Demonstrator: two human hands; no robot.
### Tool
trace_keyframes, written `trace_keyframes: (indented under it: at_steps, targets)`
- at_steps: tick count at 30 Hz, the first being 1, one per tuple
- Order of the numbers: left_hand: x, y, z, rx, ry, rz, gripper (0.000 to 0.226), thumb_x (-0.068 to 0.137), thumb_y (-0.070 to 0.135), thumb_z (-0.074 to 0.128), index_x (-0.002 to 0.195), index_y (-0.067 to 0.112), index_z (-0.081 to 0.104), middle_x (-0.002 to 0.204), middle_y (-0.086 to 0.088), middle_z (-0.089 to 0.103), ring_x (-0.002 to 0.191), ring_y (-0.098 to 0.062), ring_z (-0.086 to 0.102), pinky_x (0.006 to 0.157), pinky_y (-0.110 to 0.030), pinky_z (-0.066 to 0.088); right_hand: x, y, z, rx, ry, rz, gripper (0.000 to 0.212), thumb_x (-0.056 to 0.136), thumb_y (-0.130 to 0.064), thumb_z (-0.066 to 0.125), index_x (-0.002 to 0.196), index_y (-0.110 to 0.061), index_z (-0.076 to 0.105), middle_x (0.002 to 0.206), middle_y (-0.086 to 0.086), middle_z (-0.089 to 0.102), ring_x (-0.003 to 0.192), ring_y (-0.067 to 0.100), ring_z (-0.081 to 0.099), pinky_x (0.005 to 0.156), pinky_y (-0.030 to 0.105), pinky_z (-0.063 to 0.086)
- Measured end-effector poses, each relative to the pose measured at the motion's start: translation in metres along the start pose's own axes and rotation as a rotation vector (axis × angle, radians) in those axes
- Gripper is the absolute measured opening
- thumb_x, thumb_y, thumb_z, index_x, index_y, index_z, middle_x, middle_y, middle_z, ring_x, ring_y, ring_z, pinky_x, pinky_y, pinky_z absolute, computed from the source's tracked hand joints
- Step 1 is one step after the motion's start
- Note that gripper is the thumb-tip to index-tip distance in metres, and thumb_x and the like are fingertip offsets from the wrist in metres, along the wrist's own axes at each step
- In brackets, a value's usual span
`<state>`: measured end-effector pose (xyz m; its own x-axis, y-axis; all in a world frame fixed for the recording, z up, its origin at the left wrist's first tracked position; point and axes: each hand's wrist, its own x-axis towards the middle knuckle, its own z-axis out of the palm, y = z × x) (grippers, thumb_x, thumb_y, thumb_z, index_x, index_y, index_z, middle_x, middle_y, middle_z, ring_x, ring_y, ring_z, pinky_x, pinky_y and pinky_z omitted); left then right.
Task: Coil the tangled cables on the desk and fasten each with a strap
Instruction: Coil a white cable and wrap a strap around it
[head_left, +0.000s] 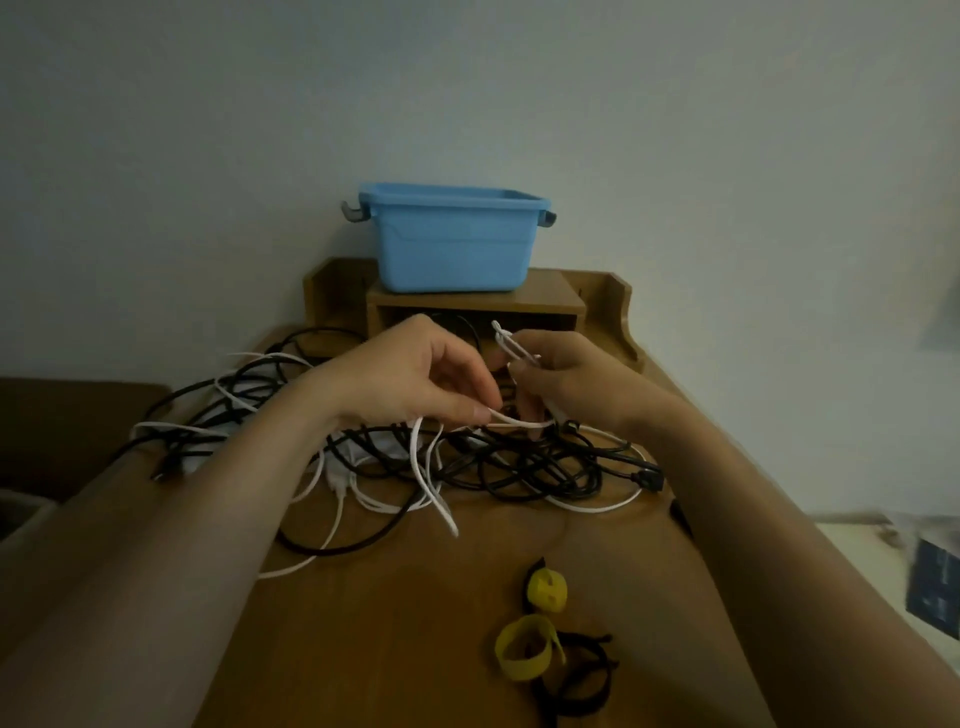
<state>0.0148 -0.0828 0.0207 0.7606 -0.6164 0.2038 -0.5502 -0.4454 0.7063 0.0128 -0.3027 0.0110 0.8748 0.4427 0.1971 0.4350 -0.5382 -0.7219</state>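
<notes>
A tangle of black and white cables (483, 467) lies across the middle of the wooden desk (405, 623). Both hands are raised just above it. My right hand (566, 379) is closed around a small coil of white cable (511, 348), whose loops stick out above the fingers. My left hand (410, 374) pinches the same white cable between thumb and fingertips where it runs down toward the pile. Near the front right of the desk lie two yellow straps (524, 647) and black straps (576, 675).
A blue plastic bin (452, 239) stands on a small wooden shelf (475, 306) at the back of the desk, against the wall. Some cables hang over the desk's left edge. A dark couch (62, 426) sits to the left.
</notes>
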Motion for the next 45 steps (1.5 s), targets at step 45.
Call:
trace_keyframes:
  at_steps: [45]
  targets:
    - [0.005, -0.024, 0.008, 0.441, 0.017, -0.211, 0.004, 0.096, 0.034, 0.067, 0.092, 0.036, 0.069, 0.072, 0.009, 0.064, 0.061, -0.002, 0.056, 0.059, -0.023, 0.042, 0.0, 0.02, -0.043, 1.176, 0.731, 0.102, 0.018, 0.107, -0.021, 0.048, 0.101, -0.01, 0.061, 0.063, -0.003, 0.044, 0.053, 0.009, 0.04, 0.056, 0.023, 0.039]
